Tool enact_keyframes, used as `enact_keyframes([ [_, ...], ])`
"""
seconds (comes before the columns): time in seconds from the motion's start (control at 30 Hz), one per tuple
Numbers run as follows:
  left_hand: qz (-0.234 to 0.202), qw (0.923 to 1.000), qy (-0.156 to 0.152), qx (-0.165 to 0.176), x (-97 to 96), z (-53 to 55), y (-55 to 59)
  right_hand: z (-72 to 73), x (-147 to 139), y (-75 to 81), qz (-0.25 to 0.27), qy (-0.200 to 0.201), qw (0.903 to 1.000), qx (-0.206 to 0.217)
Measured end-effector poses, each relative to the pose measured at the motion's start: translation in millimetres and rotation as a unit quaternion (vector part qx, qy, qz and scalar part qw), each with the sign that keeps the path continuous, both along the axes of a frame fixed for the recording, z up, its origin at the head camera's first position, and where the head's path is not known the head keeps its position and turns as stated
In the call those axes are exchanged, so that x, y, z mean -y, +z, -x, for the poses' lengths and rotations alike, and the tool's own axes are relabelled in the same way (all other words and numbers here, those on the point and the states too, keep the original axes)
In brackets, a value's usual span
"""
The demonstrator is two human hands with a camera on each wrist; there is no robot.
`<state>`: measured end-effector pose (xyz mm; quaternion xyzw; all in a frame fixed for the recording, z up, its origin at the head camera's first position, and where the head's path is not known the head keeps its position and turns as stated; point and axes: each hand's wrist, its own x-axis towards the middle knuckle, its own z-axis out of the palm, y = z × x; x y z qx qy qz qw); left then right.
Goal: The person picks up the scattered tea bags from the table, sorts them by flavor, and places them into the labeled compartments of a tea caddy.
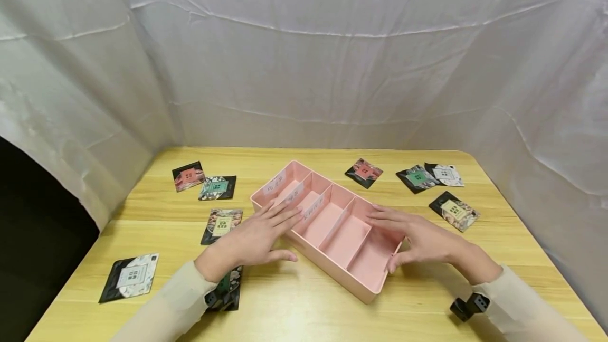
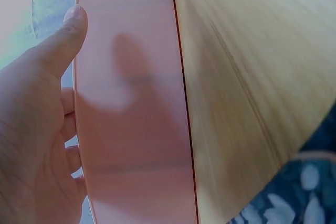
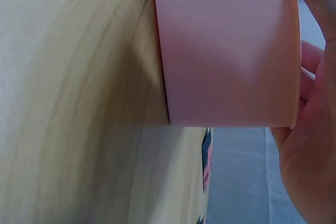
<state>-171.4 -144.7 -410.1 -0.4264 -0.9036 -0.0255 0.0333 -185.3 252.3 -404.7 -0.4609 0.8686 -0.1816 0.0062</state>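
A long pink box, split by dividers into several compartments, stands slantwise on the table. Handwritten white labels mark some compartments on its left part. My left hand lies across the near rim with fingers extended; in the left wrist view its thumb lies along the edge of the pink wall. At the box's right end is my right hand, fingers stretched over the far rim and thumb near the right front corner. The right wrist view shows that hand beside the box's end wall. No sachet is in either hand.
Left of the box lie sachets with red, green, yellow and white labels, plus a dark one under my left wrist. Rightward lie red, green, white and yellow ones. Pale cloth hangs behind.
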Motion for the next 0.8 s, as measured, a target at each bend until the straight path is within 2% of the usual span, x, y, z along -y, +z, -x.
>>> enact_keyframes([
  [0.1,0.003,1.0,0.004,0.005,-1.4,1.0,1.0,-1.6,0,-1.8,0.0,-0.003,1.0,-0.005],
  [0.37,0.0,0.9998,0.012,0.013,-4.3,3.7,3.4,-3.4,5,-6.7,0.015,0.0,0.9984,-0.054],
  [0.63,-0.007,0.9999,0.005,0.014,-13.2,-2.1,10.0,-8.0,15,-6.6,0.017,-0.032,0.9983,-0.046],
  [0.8,-0.007,1.0,-0.002,0.003,-18.7,-7.0,11.0,-9.6,21,-7.9,0.019,-0.053,0.9973,-0.048],
])
